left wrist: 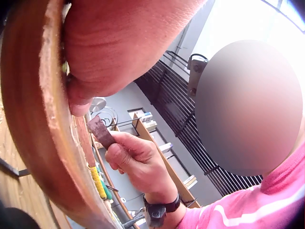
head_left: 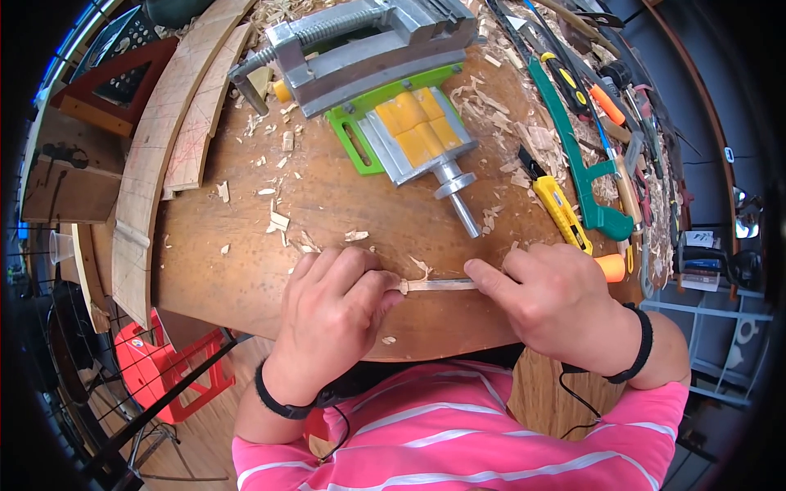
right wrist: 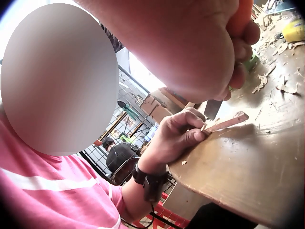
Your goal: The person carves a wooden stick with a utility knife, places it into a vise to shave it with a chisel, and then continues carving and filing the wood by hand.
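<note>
Near the front edge of the workbench, my left hand pinches one end of a thin wooden strip. My right hand grips a chisel by its orange handle, part of which sticks out past the palm. In the left wrist view the flat, square-ended chisel blade shows beyond the right fingers. From above, the blade overlaps the strip between the two hands, with the right index finger stretched along it. A pale curl of wood stands up by the strip.
A metal vise and a smaller green-based clamp with yellow pads stand ahead. Right of them lie a yellow utility knife, a green-handled saw and several tools. Long boards lie left. Shavings litter the bench.
</note>
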`<state>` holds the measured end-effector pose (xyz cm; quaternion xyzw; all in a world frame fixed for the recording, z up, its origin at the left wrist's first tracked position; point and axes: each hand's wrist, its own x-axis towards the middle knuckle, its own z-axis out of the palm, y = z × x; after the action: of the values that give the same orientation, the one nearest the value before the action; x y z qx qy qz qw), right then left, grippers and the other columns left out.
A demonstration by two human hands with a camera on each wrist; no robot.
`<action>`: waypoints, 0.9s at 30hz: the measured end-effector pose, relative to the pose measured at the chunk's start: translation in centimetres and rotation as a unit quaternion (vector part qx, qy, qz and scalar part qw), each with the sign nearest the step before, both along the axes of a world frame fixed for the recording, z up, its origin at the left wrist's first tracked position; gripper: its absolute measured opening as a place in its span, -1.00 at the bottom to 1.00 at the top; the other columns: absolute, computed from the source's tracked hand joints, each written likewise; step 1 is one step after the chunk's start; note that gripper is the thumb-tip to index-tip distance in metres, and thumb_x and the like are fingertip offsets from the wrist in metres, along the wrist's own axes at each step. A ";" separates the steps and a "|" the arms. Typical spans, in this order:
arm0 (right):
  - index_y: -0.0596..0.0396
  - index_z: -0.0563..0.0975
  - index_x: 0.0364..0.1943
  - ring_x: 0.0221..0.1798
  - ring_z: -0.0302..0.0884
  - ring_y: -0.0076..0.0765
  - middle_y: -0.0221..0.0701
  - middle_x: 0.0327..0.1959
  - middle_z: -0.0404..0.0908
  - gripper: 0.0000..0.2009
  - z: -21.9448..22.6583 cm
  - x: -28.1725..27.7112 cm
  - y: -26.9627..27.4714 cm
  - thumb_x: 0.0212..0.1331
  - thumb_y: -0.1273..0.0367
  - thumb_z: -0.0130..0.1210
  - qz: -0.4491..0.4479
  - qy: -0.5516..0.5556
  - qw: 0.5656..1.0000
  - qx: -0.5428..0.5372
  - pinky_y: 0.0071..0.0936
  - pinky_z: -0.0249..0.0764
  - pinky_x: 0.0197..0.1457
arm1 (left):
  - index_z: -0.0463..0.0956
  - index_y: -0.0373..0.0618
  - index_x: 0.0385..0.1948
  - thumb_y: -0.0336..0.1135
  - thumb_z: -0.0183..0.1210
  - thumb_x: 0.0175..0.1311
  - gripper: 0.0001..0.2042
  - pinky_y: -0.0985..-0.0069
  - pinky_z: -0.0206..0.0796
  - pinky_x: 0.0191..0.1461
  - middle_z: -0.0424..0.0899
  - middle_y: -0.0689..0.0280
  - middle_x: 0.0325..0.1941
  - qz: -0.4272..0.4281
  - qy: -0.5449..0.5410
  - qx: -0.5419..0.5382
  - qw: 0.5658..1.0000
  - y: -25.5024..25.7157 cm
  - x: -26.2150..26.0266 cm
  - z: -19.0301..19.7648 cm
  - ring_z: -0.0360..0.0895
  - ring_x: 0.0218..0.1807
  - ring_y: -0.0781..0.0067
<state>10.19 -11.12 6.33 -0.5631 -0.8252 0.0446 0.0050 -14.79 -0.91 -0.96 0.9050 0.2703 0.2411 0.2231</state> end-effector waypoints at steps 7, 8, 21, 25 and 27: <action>0.01 0.69 -0.01 -0.42 0.57 -0.30 -0.44 -0.47 0.48 -0.62 0.5 -0.4 0.5 0.00 0.40 0.22 0.011 -0.005 1.000 -0.006 -0.31 0.47 -0.41 | 0.66 -0.03 -0.32 -0.31 0.45 0.07 -0.82 0.31 0.36 -0.08 0.64 0.37 -0.21 0.002 -0.002 -0.009 1.000 0.0 -0.1 0.0 0.59 -0.14 0.26; 0.01 0.69 -0.01 -0.42 0.57 -0.30 -0.44 -0.47 0.48 -0.62 0.6 -0.4 0.5 0.00 0.40 0.22 0.010 -0.010 1.000 -0.007 -0.31 0.47 -0.40 | 0.66 -0.03 -0.32 -0.31 0.45 0.07 -0.82 0.31 0.36 -0.08 0.64 0.37 -0.21 0.002 -0.003 -0.010 1.000 0.0 0.0 0.0 0.59 -0.14 0.26; 0.01 0.68 -0.04 -0.42 0.57 -0.33 -0.47 -0.48 0.48 -0.65 0.9 -0.2 1.0 0.01 0.38 0.22 0.022 -0.029 0.999 -0.010 -0.31 0.43 -0.39 | 0.65 -0.03 -0.32 -0.32 0.45 0.05 -0.81 0.30 0.34 -0.08 0.62 0.36 -0.23 0.002 -0.003 -0.020 1.000 0.0 0.1 0.0 0.57 -0.16 0.25; 0.01 0.68 -0.07 -0.42 0.57 -0.35 -0.48 -0.49 0.47 -0.69 0.9 -0.1 1.4 0.03 0.38 0.22 0.038 -0.035 0.999 -0.004 -0.34 0.44 -0.41 | 0.60 -0.04 -0.34 -0.36 0.43 0.05 -0.81 0.29 0.34 -0.08 0.58 0.34 -0.24 0.018 -0.001 -0.020 1.000 -0.4 0.3 -0.2 0.56 -0.17 0.23; 0.01 0.67 -0.10 -0.43 0.59 -0.36 -0.49 -0.50 0.47 -0.71 0.6 0.1 1.5 0.03 0.38 0.22 0.044 -0.028 0.999 -0.003 -0.35 0.46 -0.43 | 0.59 -0.05 -0.35 -0.37 0.42 0.06 -0.82 0.28 0.34 -0.08 0.57 0.32 -0.24 0.020 0.000 -0.021 1.000 -0.6 0.4 -0.1 0.56 -0.17 0.21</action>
<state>10.26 -9.60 6.96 -0.5277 -0.8486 0.0315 -0.0221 -14.42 -1.47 -1.09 0.8944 0.2935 0.2402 0.2371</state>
